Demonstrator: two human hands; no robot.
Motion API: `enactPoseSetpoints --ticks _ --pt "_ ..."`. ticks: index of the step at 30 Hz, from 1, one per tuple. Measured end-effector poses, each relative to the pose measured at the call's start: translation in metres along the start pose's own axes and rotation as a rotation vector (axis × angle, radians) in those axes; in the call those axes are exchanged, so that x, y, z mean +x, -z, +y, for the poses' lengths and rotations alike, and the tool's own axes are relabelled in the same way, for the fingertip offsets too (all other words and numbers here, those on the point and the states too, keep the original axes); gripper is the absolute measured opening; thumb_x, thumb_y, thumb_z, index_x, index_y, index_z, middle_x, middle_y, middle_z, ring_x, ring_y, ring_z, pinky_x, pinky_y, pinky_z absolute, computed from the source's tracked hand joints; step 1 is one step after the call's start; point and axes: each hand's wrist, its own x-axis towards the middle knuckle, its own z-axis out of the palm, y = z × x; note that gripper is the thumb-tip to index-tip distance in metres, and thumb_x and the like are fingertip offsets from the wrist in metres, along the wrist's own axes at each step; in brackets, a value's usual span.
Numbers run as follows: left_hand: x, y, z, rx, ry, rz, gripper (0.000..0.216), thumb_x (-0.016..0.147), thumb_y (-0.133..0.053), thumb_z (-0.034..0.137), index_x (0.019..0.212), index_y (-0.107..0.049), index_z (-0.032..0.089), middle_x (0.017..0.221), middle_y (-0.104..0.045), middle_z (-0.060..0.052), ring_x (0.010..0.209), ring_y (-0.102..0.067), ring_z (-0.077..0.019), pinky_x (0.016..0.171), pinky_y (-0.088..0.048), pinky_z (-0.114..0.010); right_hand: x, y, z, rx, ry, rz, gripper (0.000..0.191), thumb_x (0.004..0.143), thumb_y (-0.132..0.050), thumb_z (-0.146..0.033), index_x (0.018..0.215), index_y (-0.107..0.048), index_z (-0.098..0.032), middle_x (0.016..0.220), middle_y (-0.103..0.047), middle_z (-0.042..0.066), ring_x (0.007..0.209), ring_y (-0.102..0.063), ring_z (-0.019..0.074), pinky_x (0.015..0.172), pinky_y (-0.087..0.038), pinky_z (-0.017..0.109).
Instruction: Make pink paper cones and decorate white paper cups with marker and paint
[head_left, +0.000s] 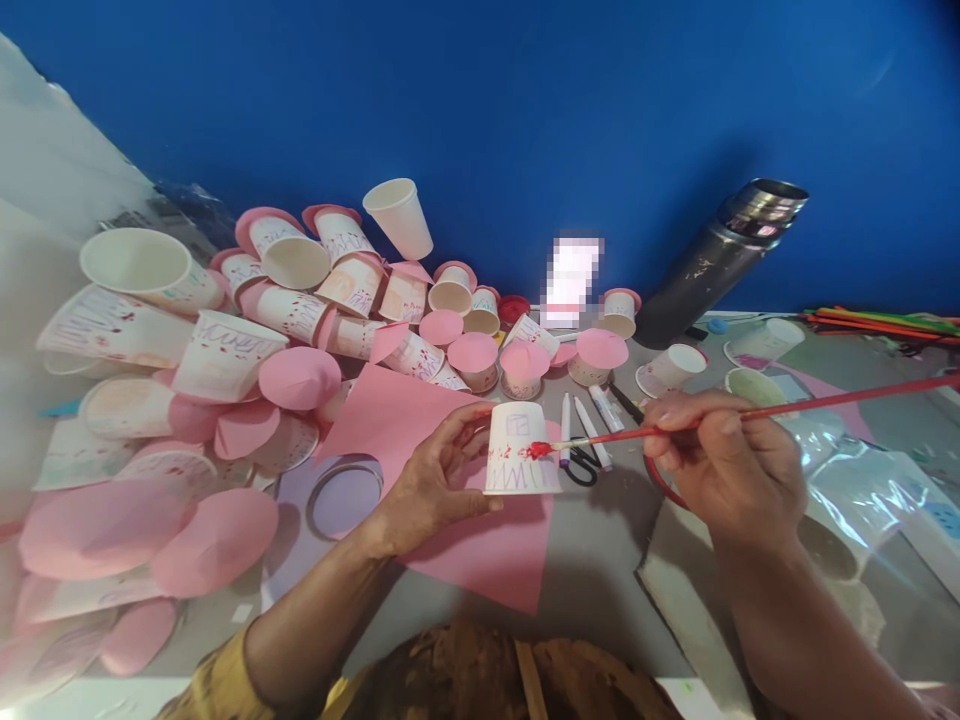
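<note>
My left hand [435,480] is closed around the side of an upside-down white paper cup [517,425], holding it above the table. Purple zigzag lines, a small drawn square and red dabs mark the cup's side. Between the fingers of my right hand [735,455] is a thin red paintbrush [810,402]. Its red, paint-loaded tip touches the cup's right side. Below the cup lies a sheet of pink paper [480,570]. Just behind and to the right are white markers [565,420] and black-handled scissors [581,465].
Many decorated cups with pink paper cone tops [300,378] crowd the left side. A grey roll of tape [319,505] lies left of my wrist. At the back right leans a dark flask [705,265]; clear plastic packaging [862,470] lies to the right. A blue wall [465,90] stands behind.
</note>
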Motion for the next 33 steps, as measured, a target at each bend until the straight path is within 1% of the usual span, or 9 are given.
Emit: enactPoseSetpoints --ticks 6,9,12,15,18,21,23,28,33 --pt "0.002 0.002 -0.006 -0.154 -0.031 -0.043 0.082 0.068 -0.093 0.009 0.139 -0.063 0.036 0.151 -0.060 -0.009 0.143 -0.052 -0.0334 0.111 -0.049 -0.043 0.009 -0.004 -0.003 -0.002 0.023 0.150 0.026 0.104 -0.061 -0.043 0.092 -0.077 -0.026 0.070 -0.068 0.003 0.052 -0.053 0.0153 0.046 -0.040 0.032" --pt "0.001 0.003 -0.006 -0.203 0.022 -0.037 0.087 0.068 -0.093 0.012 0.144 -0.059 0.037 0.157 -0.054 -0.009 0.144 -0.051 -0.0347 0.107 -0.051 -0.041 0.011 -0.006 -0.002 -0.016 0.027 0.174 0.025 0.105 -0.060 -0.043 0.095 -0.077 -0.028 0.069 -0.069 0.003 0.049 -0.051 0.0149 0.045 -0.038 0.032" --pt "0.000 0.003 -0.007 -0.179 0.024 -0.043 0.081 0.070 -0.093 0.015 0.142 -0.061 0.034 0.157 -0.054 -0.010 0.143 -0.052 -0.0352 0.105 -0.053 -0.039 0.010 -0.006 0.001 -0.042 0.049 0.148 0.024 0.106 -0.058 -0.041 0.100 -0.078 -0.029 0.071 -0.072 0.003 0.051 -0.054 0.0155 0.044 -0.039 0.032" --pt "0.000 0.003 -0.007 -0.017 -0.065 -0.032 0.077 0.073 -0.091 0.017 0.142 -0.058 0.034 0.152 -0.056 -0.010 0.141 -0.053 -0.0338 0.111 -0.049 -0.044 0.006 -0.004 0.003 -0.132 0.057 0.101 0.018 0.104 -0.062 -0.036 0.101 -0.078 -0.028 0.078 -0.076 0.004 0.055 -0.058 0.0163 0.048 -0.045 0.033" --pt "-0.002 0.003 -0.008 0.334 -0.195 0.019 0.079 0.077 -0.088 0.018 0.146 -0.052 0.032 0.151 -0.053 -0.011 0.142 -0.051 -0.0330 0.119 -0.043 -0.050 0.003 -0.004 0.003 -0.273 0.084 0.071 0.015 0.103 -0.062 -0.031 0.104 -0.077 -0.027 0.083 -0.079 0.004 0.056 -0.059 0.0163 0.052 -0.049 0.033" --pt "-0.005 0.002 -0.008 0.710 -0.291 0.094 0.085 0.075 -0.086 0.017 0.149 -0.048 0.033 0.146 -0.050 -0.011 0.139 -0.050 -0.0327 0.116 -0.045 -0.052 0.001 -0.005 0.006 -0.494 0.140 0.063 0.015 0.102 -0.062 -0.029 0.109 -0.075 -0.027 0.088 -0.081 0.003 0.059 -0.064 0.0163 0.057 -0.053 0.032" --pt "-0.006 0.001 -0.009 0.874 -0.346 0.131 0.086 0.075 -0.085 0.016 0.149 -0.046 0.033 0.140 -0.049 -0.011 0.135 -0.052 -0.0321 0.112 -0.050 -0.051 0.002 -0.005 0.010 -0.637 0.168 0.023 0.018 0.102 -0.062 -0.028 0.115 -0.074 -0.028 0.095 -0.082 0.003 0.063 -0.069 0.0167 0.061 -0.056 0.031" --pt "-0.005 -0.001 -0.011 1.052 -0.480 0.208 0.085 0.083 -0.078 0.018 0.154 -0.034 0.029 0.141 -0.048 -0.015 0.134 -0.054 -0.0326 0.110 -0.052 -0.052 0.015 0.002 0.013 -0.913 0.333 -0.133 0.037 0.103 -0.048 -0.017 0.135 -0.065 -0.027 0.115 -0.081 0.006 0.081 -0.078 0.0206 0.076 -0.062 0.034" --pt "-0.003 -0.001 -0.014 1.096 -0.571 0.312 0.072 0.085 -0.069 0.011 0.149 -0.040 0.029 0.137 -0.050 -0.015 0.128 -0.059 -0.0310 0.104 -0.056 -0.049 0.057 -0.004 -0.008 -1.098 0.581 -0.221 0.053 0.102 -0.042 -0.009 0.152 -0.052 -0.023 0.134 -0.074 0.014 0.119 -0.072 0.0298 0.091 -0.062 0.044"
